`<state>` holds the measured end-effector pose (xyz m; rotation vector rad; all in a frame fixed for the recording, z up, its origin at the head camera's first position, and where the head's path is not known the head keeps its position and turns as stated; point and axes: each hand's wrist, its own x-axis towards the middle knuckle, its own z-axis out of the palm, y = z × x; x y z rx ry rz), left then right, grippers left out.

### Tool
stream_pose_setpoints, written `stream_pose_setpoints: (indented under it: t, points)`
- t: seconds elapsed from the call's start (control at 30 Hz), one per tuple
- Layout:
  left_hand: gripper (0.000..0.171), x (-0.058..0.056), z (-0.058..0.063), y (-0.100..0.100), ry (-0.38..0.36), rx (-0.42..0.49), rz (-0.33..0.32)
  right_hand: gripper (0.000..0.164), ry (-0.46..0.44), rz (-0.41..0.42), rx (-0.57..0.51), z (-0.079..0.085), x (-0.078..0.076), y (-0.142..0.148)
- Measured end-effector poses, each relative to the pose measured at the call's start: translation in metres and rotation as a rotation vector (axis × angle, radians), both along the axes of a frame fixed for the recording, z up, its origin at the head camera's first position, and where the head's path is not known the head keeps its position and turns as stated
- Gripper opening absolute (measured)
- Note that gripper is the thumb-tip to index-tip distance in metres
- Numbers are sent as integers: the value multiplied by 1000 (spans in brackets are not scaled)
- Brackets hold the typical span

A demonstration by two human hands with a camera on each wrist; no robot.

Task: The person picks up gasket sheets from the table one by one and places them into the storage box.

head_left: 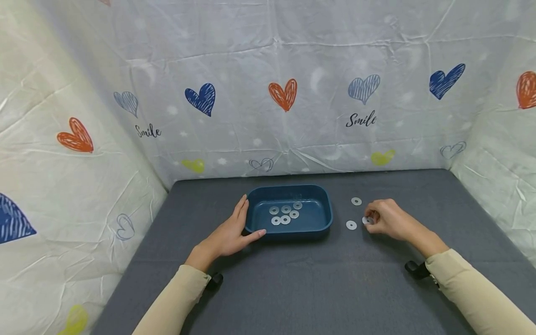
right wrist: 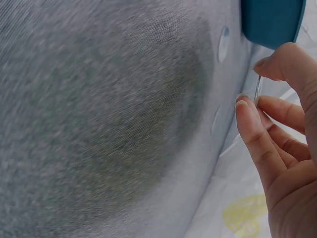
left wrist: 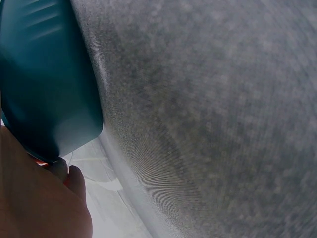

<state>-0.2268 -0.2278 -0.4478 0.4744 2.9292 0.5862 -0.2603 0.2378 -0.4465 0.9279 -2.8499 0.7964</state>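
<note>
In the head view, my right hand (head_left: 387,218) pinches a flat metal washer (head_left: 367,220) by its edges between thumb and fingertips. The right wrist view shows this washer (right wrist: 258,90) edge-on, apart from the cloth. Two more washers lie on the table to its left, one nearer (head_left: 351,225) and one farther back (head_left: 356,201). A blue rectangular tray (head_left: 289,233) holds several washers (head_left: 285,219) on its floor. Against the tray's left end, my left hand (head_left: 229,235) rests with straight fingers, its thumb at the front left corner.
Dark grey cloth covers the table (head_left: 301,284). A pale curtain (head_left: 238,56) printed with hearts rises behind the table and along both sides. Black straps (head_left: 416,270) show at both wrists.
</note>
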Motion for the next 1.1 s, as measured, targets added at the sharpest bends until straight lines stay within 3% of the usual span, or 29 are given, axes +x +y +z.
stream_pose_setpoints:
  t: [1.1]
  points:
    - [119, -1, -3, -2, 0, 7, 4, 11, 27, 94, -75, 22, 3, -27]
